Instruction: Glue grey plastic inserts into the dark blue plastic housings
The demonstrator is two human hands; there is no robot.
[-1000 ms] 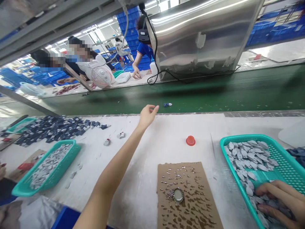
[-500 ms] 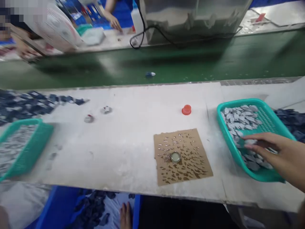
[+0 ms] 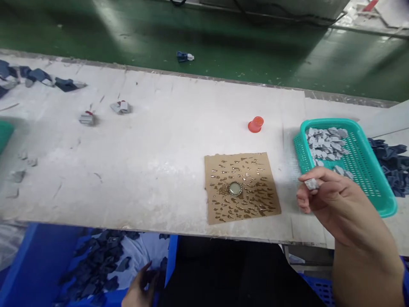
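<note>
**A:** What's going on in this shot? Looks like a factory line.

**B:** Yep. There's a big green conveyor belt (image 3: 191, 34) across the top, and a long white workbench (image 3: 159, 140) in front of it, pretty scuffed and dusty. Below the bench edge sits a blue bin (image 3: 41, 264) heaped with dark blue scraps (image 3: 96, 264).

**A:** And that teal thing on the right?

**B:** That's a teal plastic basket (image 3: 322, 123) holding a pile of gray chips (image 3: 326, 143), with more dark blue scraps lying just past it. To its left is a cardboard sheet (image 3: 214, 209) covered in gold blobs, with a round metal cap (image 3: 235, 188) in the middle. A small red cap (image 3: 255, 124) sits on the bench just above the sheet.

**A:** What are the hands up to?

**B:** The right hand (image 3: 338, 204) is up just beside the basket, closed in a pinch, with the thumb and fingers gripping one gray chip (image 3: 311, 183). The left hand (image 3: 142, 288) is down low at the bin by the scraps, but it's dark and blurry, so I can't tell if it's holding anything.
</note>
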